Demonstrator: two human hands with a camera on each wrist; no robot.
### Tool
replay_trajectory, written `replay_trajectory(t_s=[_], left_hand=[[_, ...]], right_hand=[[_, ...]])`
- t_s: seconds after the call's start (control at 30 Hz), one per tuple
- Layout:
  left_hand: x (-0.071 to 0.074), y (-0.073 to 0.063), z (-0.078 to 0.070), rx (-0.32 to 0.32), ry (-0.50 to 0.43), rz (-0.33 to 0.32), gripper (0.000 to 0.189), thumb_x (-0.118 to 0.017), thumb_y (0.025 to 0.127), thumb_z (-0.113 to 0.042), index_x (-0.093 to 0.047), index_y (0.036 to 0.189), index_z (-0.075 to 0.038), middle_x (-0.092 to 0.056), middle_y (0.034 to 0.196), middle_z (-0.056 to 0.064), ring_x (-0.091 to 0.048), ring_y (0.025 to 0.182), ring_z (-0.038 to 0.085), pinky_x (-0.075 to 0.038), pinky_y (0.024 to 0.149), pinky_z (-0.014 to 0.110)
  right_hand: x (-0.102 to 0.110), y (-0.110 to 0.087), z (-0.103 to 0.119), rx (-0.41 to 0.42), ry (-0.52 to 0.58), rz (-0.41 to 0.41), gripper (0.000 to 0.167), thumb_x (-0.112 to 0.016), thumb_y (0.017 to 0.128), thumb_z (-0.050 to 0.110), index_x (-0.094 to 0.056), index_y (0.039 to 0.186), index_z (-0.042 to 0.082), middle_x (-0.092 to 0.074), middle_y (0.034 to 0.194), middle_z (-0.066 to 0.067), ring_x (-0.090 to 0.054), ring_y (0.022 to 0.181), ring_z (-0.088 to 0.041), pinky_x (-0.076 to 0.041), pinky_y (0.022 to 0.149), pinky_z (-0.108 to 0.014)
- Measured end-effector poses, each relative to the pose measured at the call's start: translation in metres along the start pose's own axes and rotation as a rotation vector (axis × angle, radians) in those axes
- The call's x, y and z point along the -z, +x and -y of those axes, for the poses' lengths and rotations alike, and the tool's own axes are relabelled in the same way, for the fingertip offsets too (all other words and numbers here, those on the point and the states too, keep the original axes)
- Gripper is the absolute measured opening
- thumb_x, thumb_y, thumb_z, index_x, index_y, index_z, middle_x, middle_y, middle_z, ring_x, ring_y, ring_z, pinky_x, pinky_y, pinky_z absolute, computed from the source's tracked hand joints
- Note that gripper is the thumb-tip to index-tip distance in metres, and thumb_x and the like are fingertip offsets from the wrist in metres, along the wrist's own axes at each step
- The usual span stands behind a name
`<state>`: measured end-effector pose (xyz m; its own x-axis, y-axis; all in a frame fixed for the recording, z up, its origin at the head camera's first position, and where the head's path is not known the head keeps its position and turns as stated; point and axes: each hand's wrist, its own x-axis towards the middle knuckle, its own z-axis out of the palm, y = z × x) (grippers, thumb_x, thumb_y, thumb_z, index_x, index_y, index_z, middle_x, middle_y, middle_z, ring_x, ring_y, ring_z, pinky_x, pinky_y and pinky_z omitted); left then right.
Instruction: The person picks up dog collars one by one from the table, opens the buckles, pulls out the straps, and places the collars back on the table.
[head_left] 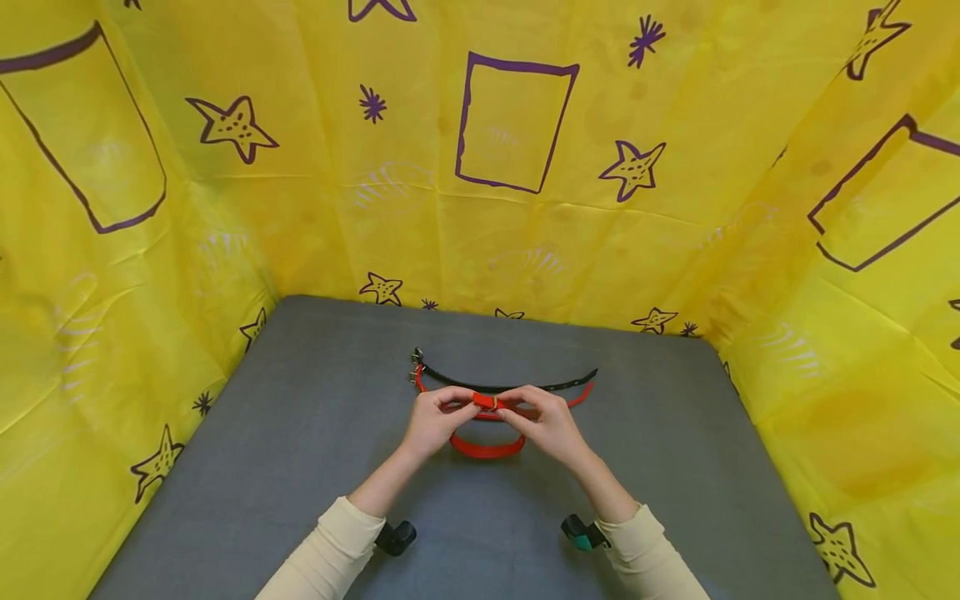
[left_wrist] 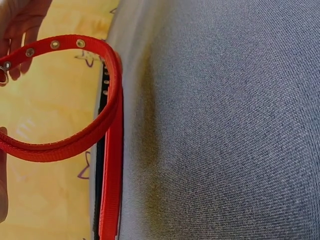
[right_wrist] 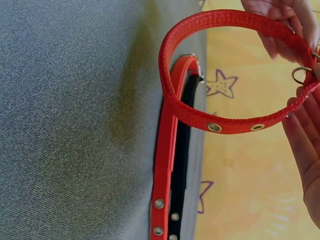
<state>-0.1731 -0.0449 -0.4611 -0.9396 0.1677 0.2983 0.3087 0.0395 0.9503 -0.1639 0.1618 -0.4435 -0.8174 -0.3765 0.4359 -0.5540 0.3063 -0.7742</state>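
Observation:
A red collar (head_left: 487, 451), bent into a loop, hangs from both hands above the table. My left hand (head_left: 435, 423) pinches one side of its joined part between thumb and fingers. Opposite it, my right hand (head_left: 553, 423) pinches the other side, close to a metal buckle (head_left: 494, 403). Metal eyelets line the red strap (left_wrist: 70, 147) in the left wrist view. A metal ring (right_wrist: 301, 75) shows by the fingers in the right wrist view. The hands partly hide the join, so how far the strap is threaded cannot be told.
Behind the hands a black collar (head_left: 459, 381) lies stretched out on the grey table (head_left: 300, 467). A second red collar (head_left: 583, 395) lies along its near side, partly covered by the hands. Yellow cloth walls (head_left: 315, 225) enclose the table at the back and sides.

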Motion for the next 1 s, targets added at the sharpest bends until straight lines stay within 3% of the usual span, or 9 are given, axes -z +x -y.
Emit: replay_trajectory(t_s=[0.17,0.37,0.57,0.8,1.0], left_hand=[[0.001,0.0,0.0,0.007,-0.002,-0.015,0.01,-0.073,0.083,0.005,-0.073,0.091,0.009,-0.072,0.089,0.02,-0.07,0.078,0.018,-0.057,0.072,0.027],[0.002,0.0,-0.001,0.023,0.001,0.005,0.01,-0.073,0.084,0.003,-0.073,0.093,0.008,-0.072,0.09,0.02,-0.07,0.08,0.03,-0.056,0.071,0.025],[0.003,0.0,-0.002,0.038,0.025,0.022,0.011,-0.073,0.084,0.002,-0.073,0.094,0.007,-0.072,0.09,0.018,-0.07,0.079,0.029,-0.055,0.069,0.022],[0.004,-0.001,-0.009,0.033,0.095,0.047,0.012,-0.074,0.083,0.002,-0.073,0.094,0.006,-0.072,0.091,0.018,-0.069,0.08,0.037,-0.055,0.067,0.022],[0.006,-0.002,-0.009,0.018,0.112,0.106,0.021,-0.078,0.08,-0.001,-0.072,0.099,0.005,-0.072,0.094,0.016,-0.07,0.085,0.033,-0.057,0.078,0.044]], right_hand=[[0.002,-0.002,0.0,-0.035,0.025,-0.008,0.019,-0.072,0.085,-0.004,-0.07,0.104,-0.005,-0.069,0.098,-0.016,-0.068,0.089,-0.028,-0.058,0.076,-0.036],[0.003,-0.003,-0.002,-0.048,0.042,-0.007,0.018,-0.072,0.085,-0.004,-0.07,0.103,-0.005,-0.07,0.098,-0.015,-0.068,0.089,-0.028,-0.058,0.075,-0.036],[0.002,-0.004,-0.003,-0.041,0.042,-0.01,0.018,-0.072,0.085,-0.005,-0.069,0.102,-0.005,-0.069,0.096,-0.016,-0.068,0.088,-0.029,-0.058,0.074,-0.038],[0.002,-0.005,-0.005,-0.062,0.039,-0.016,0.018,-0.072,0.085,-0.004,-0.07,0.103,-0.004,-0.07,0.098,-0.015,-0.068,0.089,-0.029,-0.058,0.075,-0.037],[0.001,-0.006,-0.007,-0.044,0.032,-0.015,0.018,-0.072,0.085,-0.003,-0.069,0.102,-0.005,-0.069,0.097,-0.016,-0.068,0.088,-0.027,-0.058,0.074,-0.038]])
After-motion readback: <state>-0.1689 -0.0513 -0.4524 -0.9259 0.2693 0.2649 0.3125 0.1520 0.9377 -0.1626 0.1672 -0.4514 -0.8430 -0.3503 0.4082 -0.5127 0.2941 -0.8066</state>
